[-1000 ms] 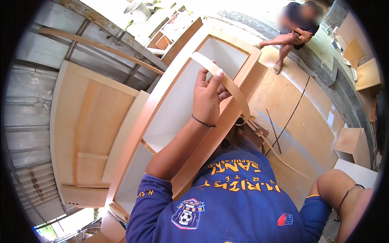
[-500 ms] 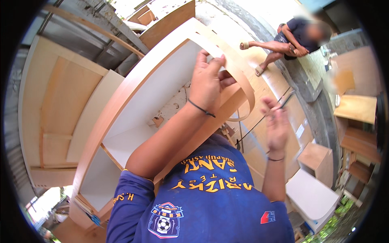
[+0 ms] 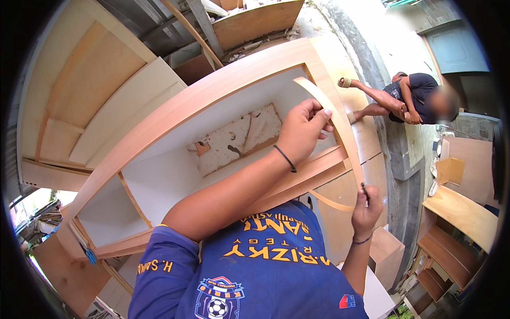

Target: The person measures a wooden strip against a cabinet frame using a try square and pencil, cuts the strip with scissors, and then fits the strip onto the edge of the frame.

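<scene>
My left hand (image 3: 307, 130) pinches a thin, pale wood edge-banding strip (image 3: 348, 141) between thumb and fingers. The strip's upper end curves over the right corner of a large wood-edged cabinet frame (image 3: 175, 114) with white inner walls. From there it bends down past my right hand (image 3: 367, 208), and its tail loops back toward my body. That right hand is closed around a slim dark tool (image 3: 364, 188), whose tip is at or very near the strip's edge. Most of the tool is hidden by the fingers, so its kind cannot be told.
A person (image 3: 419, 98) sits at the upper right, legs stretched toward the cabinet. Wooden shelving (image 3: 451, 239) and a box-shaped panel piece (image 3: 385, 255) stand to the right. Large plywood panels (image 3: 90, 90) lean at the left. A blue-handled item (image 3: 90, 255) hangs at the cabinet's near left corner.
My right hand has come in from the right with the dark tool, up to the strip. The strip is drawn straighter, its near loop lower. The view has shifted.
</scene>
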### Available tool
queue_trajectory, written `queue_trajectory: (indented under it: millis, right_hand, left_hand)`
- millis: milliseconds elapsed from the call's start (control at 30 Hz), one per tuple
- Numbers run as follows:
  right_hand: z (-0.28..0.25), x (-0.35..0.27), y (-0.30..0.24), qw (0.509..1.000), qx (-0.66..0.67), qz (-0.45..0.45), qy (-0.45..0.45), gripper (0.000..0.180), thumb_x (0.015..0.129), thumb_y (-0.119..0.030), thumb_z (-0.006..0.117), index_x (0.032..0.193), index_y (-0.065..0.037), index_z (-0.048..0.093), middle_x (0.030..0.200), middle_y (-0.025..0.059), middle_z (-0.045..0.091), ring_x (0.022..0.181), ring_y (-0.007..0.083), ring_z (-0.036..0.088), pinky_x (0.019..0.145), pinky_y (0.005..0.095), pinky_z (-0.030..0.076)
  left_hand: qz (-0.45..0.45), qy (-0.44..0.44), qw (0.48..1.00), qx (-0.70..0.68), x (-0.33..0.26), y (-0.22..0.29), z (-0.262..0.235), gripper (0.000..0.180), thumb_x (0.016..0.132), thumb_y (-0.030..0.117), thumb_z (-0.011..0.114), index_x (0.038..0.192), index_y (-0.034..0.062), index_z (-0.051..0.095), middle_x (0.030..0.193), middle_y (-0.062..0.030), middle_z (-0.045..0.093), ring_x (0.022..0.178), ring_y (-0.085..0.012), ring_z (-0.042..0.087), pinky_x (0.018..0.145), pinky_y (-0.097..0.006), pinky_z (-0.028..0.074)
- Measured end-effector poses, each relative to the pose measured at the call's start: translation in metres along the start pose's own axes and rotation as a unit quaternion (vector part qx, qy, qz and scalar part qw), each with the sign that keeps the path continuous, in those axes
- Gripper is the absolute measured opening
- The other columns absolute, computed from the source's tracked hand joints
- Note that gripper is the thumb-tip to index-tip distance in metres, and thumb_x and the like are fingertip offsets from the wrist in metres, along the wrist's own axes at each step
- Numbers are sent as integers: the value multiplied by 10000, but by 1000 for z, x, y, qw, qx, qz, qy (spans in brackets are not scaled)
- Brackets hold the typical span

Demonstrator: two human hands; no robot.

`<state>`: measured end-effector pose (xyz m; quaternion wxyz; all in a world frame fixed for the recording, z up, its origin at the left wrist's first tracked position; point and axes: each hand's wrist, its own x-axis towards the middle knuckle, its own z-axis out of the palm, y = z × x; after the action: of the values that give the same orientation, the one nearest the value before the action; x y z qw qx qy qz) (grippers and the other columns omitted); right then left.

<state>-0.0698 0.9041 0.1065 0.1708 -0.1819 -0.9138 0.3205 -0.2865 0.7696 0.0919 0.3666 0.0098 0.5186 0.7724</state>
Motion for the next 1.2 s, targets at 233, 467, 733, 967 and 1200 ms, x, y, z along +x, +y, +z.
queue_trajectory:
  millis: [233,467,733,967,1200]
  right_hand:
    - [17,-11,10,999,2,-33,22,84,875,-3,587,951,-1,552,807,134,568,720,248,551,641,317,452]
    - [15,1,13,999,-1,-49,-1,117,846,28,598,951,-2,558,814,148,576,713,258,565,624,320,459]
    - [13,-7,7,1000,15,-15,-9,151,797,57,604,928,-11,576,797,147,568,668,264,568,576,326,458]
    - [9,-5,-4,999,26,15,-33,161,795,78,592,932,-4,574,803,139,574,663,239,564,567,301,451]
    - [7,-2,-8,999,36,12,-30,132,833,57,594,955,9,577,786,108,563,646,177,505,581,264,410]
  left_hand:
    - [94,18,995,37,7,4,2,231,904,99,581,1087,-17,501,847,-44,612,735,-94,568,669,-241,483]
    - [142,31,984,106,16,7,-3,307,848,77,607,1074,-61,452,735,-68,599,635,-85,531,598,-234,444]
    - [109,79,979,156,18,13,-3,484,850,93,636,1209,-64,353,712,-50,600,616,-68,536,539,-206,427]
    - [110,74,971,199,18,20,-5,569,820,112,654,1254,-58,327,667,-62,601,600,-92,547,553,-239,431]
    - [105,127,949,269,29,10,-19,653,732,204,736,1231,-21,381,697,-23,461,585,-133,471,573,-299,442]
